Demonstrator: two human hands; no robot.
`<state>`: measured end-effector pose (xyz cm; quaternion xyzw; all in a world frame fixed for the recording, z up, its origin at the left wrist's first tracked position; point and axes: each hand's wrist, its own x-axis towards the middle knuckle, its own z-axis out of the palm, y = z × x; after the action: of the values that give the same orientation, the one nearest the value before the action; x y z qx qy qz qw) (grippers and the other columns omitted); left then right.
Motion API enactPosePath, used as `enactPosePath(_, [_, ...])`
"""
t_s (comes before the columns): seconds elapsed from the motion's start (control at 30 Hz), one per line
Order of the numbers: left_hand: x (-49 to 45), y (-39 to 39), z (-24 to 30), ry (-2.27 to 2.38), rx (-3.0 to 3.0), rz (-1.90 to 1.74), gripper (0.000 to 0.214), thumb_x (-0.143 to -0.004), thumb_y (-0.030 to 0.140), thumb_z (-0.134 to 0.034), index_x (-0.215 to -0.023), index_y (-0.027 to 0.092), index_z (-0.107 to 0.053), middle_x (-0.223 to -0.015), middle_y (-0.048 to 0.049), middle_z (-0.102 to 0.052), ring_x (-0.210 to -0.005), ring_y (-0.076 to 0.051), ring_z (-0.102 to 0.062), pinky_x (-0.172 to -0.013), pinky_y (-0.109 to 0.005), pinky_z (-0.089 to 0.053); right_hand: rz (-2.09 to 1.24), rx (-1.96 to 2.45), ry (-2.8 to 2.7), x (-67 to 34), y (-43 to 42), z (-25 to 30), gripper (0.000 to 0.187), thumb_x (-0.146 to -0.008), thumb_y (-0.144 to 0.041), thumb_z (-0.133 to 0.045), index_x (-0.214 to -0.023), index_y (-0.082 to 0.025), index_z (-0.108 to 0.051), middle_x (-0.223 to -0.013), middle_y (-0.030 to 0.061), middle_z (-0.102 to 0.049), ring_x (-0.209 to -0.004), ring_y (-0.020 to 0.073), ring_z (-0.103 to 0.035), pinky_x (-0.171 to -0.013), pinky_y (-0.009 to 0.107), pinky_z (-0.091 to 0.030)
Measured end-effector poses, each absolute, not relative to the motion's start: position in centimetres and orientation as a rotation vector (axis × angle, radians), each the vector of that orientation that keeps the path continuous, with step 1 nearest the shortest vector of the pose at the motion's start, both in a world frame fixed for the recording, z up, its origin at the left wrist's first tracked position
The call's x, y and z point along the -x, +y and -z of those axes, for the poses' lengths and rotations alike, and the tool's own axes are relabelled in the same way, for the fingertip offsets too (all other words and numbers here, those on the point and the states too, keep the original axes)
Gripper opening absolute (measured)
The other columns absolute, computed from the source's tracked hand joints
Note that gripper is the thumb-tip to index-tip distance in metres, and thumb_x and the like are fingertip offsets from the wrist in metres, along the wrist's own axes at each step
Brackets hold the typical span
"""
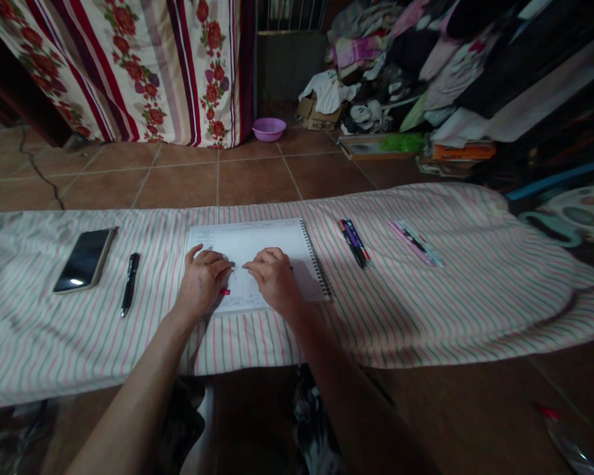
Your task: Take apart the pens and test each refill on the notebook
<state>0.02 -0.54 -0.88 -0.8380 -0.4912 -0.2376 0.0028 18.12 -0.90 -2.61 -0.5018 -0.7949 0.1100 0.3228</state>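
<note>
A spiral-bound notebook (297, 264) lies on the striped cloth, its coil to the right and faint writing on the page. Over its left half, my left hand (205, 276) is closed in a pinch. Facing it, my right hand (273, 274) is pinched too, fingertips close to the left ones. A small, thin, pale bit shows between the fingertips, too small to name. A dark tip (292, 267) pokes out beside my right hand. Just below my left fingers is a small red piece (224, 291); whether it is held or lying on the page I cannot tell.
Left of the notebook lie a black pen (129, 285) and a phone (85, 260). To the right are a group of dark pens (354, 243) and a group of lighter pens (416, 243). Beyond the cloth-covered surface (475, 277) stand a purple basin (269, 129) and piled clothes (366, 53).
</note>
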Motion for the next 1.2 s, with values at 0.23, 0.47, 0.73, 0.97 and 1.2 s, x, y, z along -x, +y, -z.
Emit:
enactPosePath(0.23, [0.24, -0.71, 0.88, -1.521, 2.654, 0.76, 0.017, -0.082, 0.025, -0.053, -0.085, 0.021, -0.069, -0.088, -0.0043, -0.07, -0.087, -0.019, -0.061, -0.099, -0.046, -0.032, -0.219, 1.284, -2.073, -17.99, -0.81, 3.11, 0.014, -0.08, -0.018, -0.061, -0.085, -0.026, -0.072, -0.079, 0.0036, -0.063, -0.089, 0.02, -0.046, -0.076, 0.033, -0.035])
enactPosePath(0.47, [0.17, -0.7, 1.35, -1.519, 2.686, 0.831, 0.017, -0.083, 0.023, -0.05, -0.083, 0.021, -0.067, -0.087, -0.0031, -0.07, -0.085, -0.018, -0.063, -0.102, -0.047, -0.03, -0.176, 1.292, -2.066, -17.84, -0.87, 3.29, 0.014, -0.08, -0.017, -0.06, -0.084, -0.025, -0.071, -0.078, 0.0033, -0.063, -0.088, 0.0193, -0.046, -0.076, 0.033, -0.034])
enactPosePath(0.73, [-0.01, -0.69, 1.77, -1.471, 2.659, 0.856, 0.017, -0.084, 0.021, -0.05, -0.08, 0.018, -0.066, -0.085, -0.0044, -0.07, -0.081, -0.017, -0.063, -0.101, -0.045, -0.033, -0.145, 1.294, -2.076, -17.78, -0.94, 3.49, 0.013, -0.08, -0.019, -0.06, -0.084, -0.025, -0.071, -0.078, 0.0035, -0.062, -0.089, 0.0197, -0.046, -0.076, 0.034, -0.032])
enactPosePath(0.97, [-0.1, -0.67, 1.74, -1.574, 2.655, 0.823, 0.015, -0.084, 0.022, -0.049, -0.084, 0.019, -0.064, -0.086, -0.0036, -0.068, -0.085, -0.018, -0.061, -0.101, -0.045, -0.032, -0.151, 1.29, -2.075, -17.78, -1.1, 3.15, 0.01, -0.08, -0.021, -0.061, -0.086, -0.024, -0.069, -0.081, 0.0024, -0.064, -0.093, 0.0197, -0.046, -0.081, 0.034, -0.031])
enactPosePath(1.2, [-0.09, -0.98, 1.38, -1.646, 2.652, 0.874, 0.012, -0.081, 0.024, -0.052, -0.081, 0.02, -0.063, -0.086, -0.004, -0.068, -0.087, -0.019, -0.06, -0.1, -0.045, -0.032, -0.109, 1.294, -2.083, -17.66, -0.99, 2.84, 0.006, -0.077, -0.025, -0.066, -0.082, -0.024, -0.069, -0.081, 0.001, -0.066, -0.095, 0.0199, -0.047, -0.086, 0.036, -0.029])
